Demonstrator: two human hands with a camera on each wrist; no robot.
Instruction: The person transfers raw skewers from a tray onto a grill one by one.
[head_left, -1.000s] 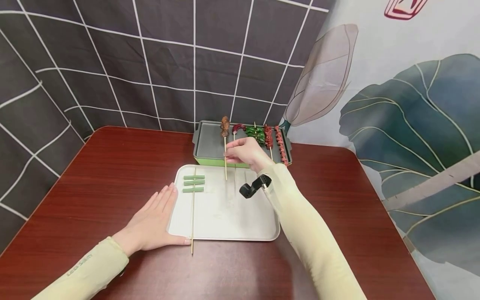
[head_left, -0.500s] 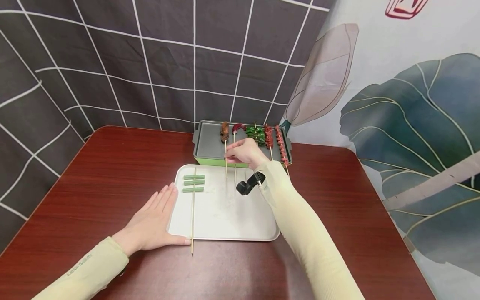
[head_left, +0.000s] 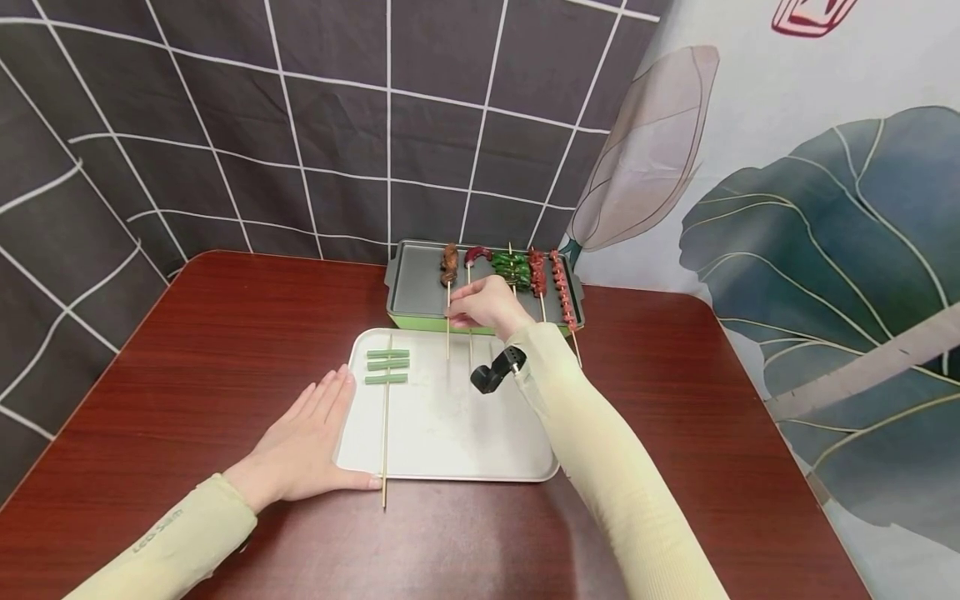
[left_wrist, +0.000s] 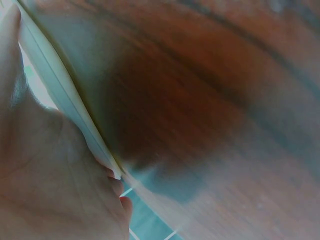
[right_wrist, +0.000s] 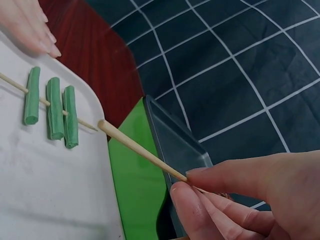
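My right hand (head_left: 491, 306) pinches the stick of a brown meat skewer (head_left: 449, 265) between thumb and fingertips. The skewer's meat end is over the dark plate of a green-sided grill (head_left: 417, 279), and its stick's end reaches out over a white tray (head_left: 465, 433). In the right wrist view the bare stick (right_wrist: 145, 152) runs from the fingertips. My left hand (head_left: 307, 442) lies with straight fingers along the tray's left side, thumb by its front edge. On the tray rests a skewer with three green pieces (head_left: 387, 365), its stick overhanging the front edge.
Right of the brown skewer, the grill bears a dark red skewer (head_left: 477, 254), a green pepper-like skewer (head_left: 512, 271), a red meat skewer (head_left: 537, 273) and a skewer of small pink-red pieces (head_left: 562, 287). Behind the reddish-brown table (head_left: 225, 350) hangs a dark gridded cloth (head_left: 337, 125).
The brown skewer's meat end has come down towards the grill plate, and its stick has shifted slightly left in the last half second. The left hand has not moved.
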